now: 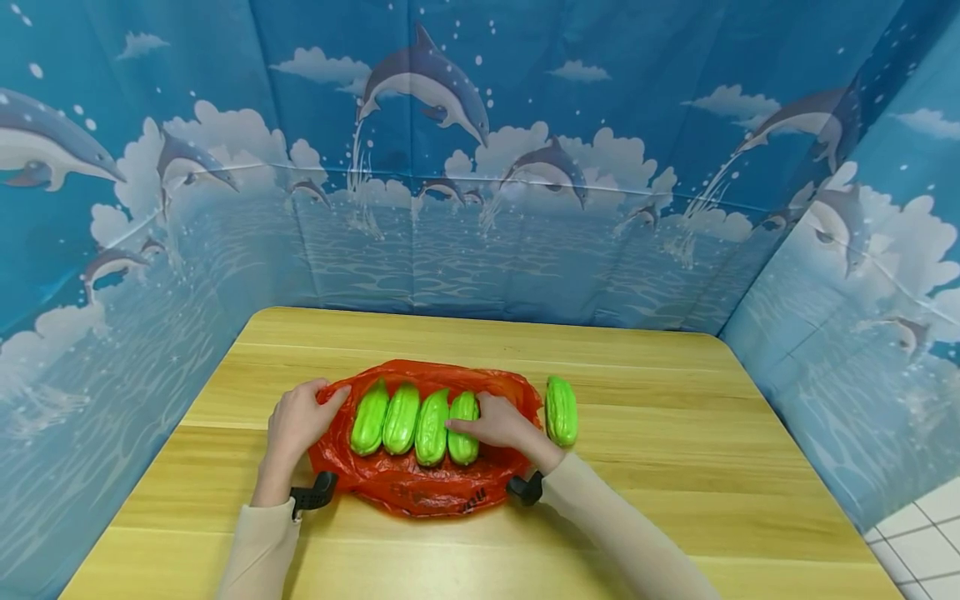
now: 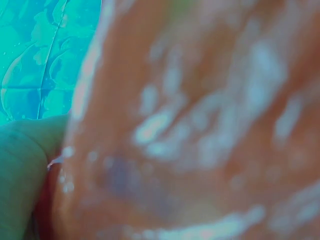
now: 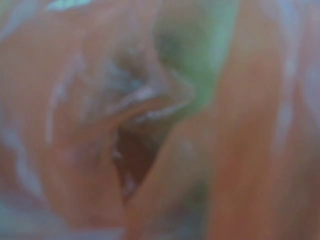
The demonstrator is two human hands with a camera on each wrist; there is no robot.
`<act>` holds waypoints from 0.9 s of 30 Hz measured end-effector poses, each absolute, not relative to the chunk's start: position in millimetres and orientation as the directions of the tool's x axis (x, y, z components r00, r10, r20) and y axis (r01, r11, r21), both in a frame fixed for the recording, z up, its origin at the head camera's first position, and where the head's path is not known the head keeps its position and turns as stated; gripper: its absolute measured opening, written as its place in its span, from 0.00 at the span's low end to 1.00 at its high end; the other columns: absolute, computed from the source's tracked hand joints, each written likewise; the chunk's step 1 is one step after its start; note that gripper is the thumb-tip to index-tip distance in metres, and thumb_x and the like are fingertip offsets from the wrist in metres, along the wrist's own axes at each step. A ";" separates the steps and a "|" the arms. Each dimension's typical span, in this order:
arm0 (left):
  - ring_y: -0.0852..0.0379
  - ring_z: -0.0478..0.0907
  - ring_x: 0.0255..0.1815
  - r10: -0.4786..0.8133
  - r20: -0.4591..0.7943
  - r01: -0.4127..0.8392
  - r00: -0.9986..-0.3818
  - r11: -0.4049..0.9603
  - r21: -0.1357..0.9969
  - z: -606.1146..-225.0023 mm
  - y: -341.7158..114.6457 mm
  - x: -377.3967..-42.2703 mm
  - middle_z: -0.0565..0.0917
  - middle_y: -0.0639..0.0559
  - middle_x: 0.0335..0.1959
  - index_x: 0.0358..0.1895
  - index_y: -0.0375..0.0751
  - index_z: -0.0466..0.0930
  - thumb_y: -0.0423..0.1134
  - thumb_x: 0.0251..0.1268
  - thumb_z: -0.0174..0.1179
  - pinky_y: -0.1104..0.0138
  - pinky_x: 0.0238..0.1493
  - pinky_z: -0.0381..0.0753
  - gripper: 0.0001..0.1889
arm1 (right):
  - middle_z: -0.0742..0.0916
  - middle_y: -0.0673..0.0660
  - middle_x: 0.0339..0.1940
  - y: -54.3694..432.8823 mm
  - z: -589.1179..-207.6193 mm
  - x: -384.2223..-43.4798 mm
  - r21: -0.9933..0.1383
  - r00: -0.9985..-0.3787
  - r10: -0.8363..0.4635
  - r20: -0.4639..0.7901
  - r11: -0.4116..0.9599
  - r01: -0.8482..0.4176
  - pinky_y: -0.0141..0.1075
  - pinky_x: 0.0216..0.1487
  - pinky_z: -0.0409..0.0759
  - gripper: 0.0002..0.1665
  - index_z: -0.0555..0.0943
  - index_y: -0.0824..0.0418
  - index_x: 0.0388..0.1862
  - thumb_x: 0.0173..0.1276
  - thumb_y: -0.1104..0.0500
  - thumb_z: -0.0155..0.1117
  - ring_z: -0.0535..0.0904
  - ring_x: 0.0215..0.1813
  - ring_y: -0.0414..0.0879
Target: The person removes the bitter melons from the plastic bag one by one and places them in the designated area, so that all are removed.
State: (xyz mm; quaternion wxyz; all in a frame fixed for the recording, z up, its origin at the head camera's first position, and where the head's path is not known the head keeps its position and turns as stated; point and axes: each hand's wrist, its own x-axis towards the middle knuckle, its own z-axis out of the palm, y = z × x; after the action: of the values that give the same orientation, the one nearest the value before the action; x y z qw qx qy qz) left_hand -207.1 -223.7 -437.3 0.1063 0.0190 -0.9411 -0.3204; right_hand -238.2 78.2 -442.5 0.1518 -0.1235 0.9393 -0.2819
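Red plastic bag: we have the thin red bag (image 1: pixel 423 497) lying spread on the wooden bench (image 1: pixel 675 467), nearer the left edge than the right and well apart from the far edge; its mouth faces up.
Gourds in the bag: four ribbed green gourds (image 1: pixel 401 419) lie side by side within it, their tips toward the bench's far edge.
Loose gourd: a fifth gourd (image 1: pixel 561 412) lies outside, just beside the bag's right edge.
Left hand: we pinch the bag's left rim between thumb and fingers of the left hand (image 1: pixel 295 423).
Right hand: the right hand (image 1: pixel 504 423) reaches into the bag, its thumb across the rightmost bagged gourd and its fingers at that gourd's right side, so we judge it clamped there; the wrist view is too blurred to confirm.
Gourd handling: we expect stiff, fairly light bodies, glossy enough to slip; best held round the middle, across the ribs.
Bag handling: limp, slick and easily torn, we judge; best taken by a gathered rim.
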 end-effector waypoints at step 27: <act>0.54 0.61 0.16 -0.105 0.180 0.027 -0.978 0.793 0.609 -434.7 -223.9 -205.9 0.62 0.54 0.13 0.22 0.44 0.68 0.53 0.67 0.55 0.63 0.21 0.56 0.20 | 0.77 0.68 0.57 80.9 -445.4 -237.8 -0.618 -0.932 -0.309 -0.189 0.775 -0.132 0.49 0.53 0.73 0.46 0.64 0.72 0.65 0.62 0.41 0.64 0.75 0.56 0.59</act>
State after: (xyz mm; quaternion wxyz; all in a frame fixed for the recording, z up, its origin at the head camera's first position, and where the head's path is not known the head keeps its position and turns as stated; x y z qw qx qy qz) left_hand -205.9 -223.9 -434.7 0.1027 0.0208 -0.9412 -0.3213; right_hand -237.8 80.9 -445.4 0.1410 -0.1182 0.9316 -0.3135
